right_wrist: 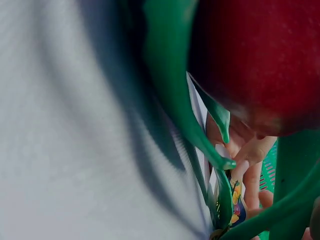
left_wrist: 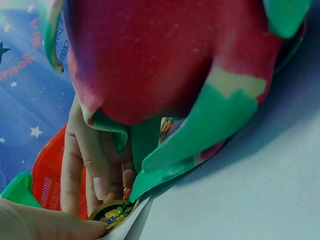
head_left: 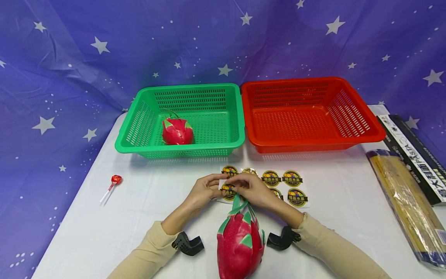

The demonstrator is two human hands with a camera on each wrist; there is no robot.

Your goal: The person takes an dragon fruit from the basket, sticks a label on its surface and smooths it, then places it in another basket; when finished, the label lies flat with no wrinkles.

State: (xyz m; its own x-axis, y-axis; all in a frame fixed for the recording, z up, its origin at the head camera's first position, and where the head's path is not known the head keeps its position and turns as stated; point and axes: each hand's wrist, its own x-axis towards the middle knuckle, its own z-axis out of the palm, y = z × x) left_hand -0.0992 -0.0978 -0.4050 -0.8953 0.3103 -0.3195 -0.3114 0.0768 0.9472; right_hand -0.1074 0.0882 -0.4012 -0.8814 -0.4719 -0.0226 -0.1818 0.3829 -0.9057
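Over a white sheet of round fruit stickers [head_left: 297, 198], my left hand [head_left: 205, 190] pinches the left edge, its thumb [left_wrist: 75, 225] lying by one round sticker [head_left: 228, 192]. From the other side my right hand [head_left: 254, 190] reaches in, its fingertips pinching at the right edge of that same sticker. In the left wrist view the sheet bends upward there. A red dragon fruit [head_left: 238, 248] with green leaf tips lies on the table between my forearms, its leaves pointing at my hands. It blocks much of both wrist views.
A green basket [head_left: 179, 148] holding another dragon fruit [head_left: 177, 131] stands at the back, beside a red basket [head_left: 315, 146]. A red lollipop [head_left: 116, 179] lies at left. On the right are a bag of pasta [head_left: 405, 201] and a black-and-white pasta box [head_left: 411, 155].
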